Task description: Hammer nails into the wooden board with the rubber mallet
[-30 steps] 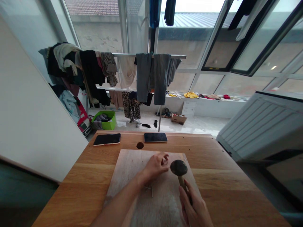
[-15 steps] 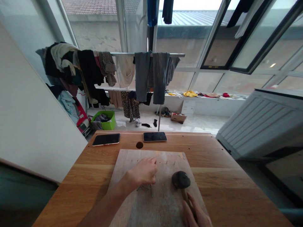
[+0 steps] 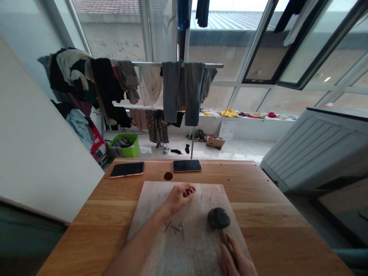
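Metal nails now uncovered, left hand farther forward

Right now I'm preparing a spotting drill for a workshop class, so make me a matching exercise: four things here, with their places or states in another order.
1. Black-headed mallet with a brownish handle
2. Loose, thin metal nails
3. Pale rectangular wooden board
4. Green plastic tub

A. On the shiny pale floor
B. Flat on the brown wooden table
C. In the right hand
D. In a small heap

Pairs: 1-C, 2-D, 3-B, 4-A
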